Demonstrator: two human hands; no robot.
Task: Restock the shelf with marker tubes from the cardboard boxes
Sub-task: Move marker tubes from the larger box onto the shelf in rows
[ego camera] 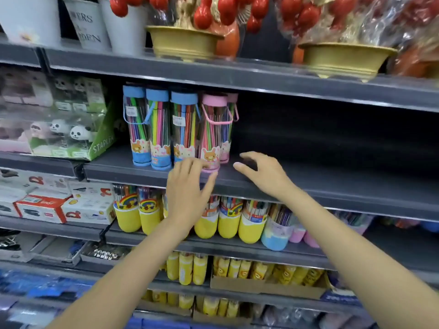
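1. We had both hands up at the dark grey metal shelf [308, 184], the middle tier of the rack – and neither hand held anything.
2. Our left hand [187, 188] was released, its fingers straight and spread, the fingertips [202, 163] at the foot of the clear marker tube with the pink lid and pink base [212, 131]; whether they actually touched it we could not tell.
3. Our right hand [261, 173] hovered just right of that tube with its fingers loosely curved over the shelf's front edge, grasping nothing.
4. The task's things stood upright in a tight cluster at the left end of this tier: three clear marker tubes with blue lids [160, 127], the pink-lidded one at the front and a second pink tube [229, 129] partly hidden behind it.
5. To the right of them the tier lay bare and dark (no cardboard box showed anywhere in view).
6. We judged the step to be squaring up the row – so the way to do it well was to nudge each tube low at its base, not near the lid, since tall narrow tubes tip easily.
7. Pressing the pink tube snug against the blue ones would keep the open stretch free for fresh stock.
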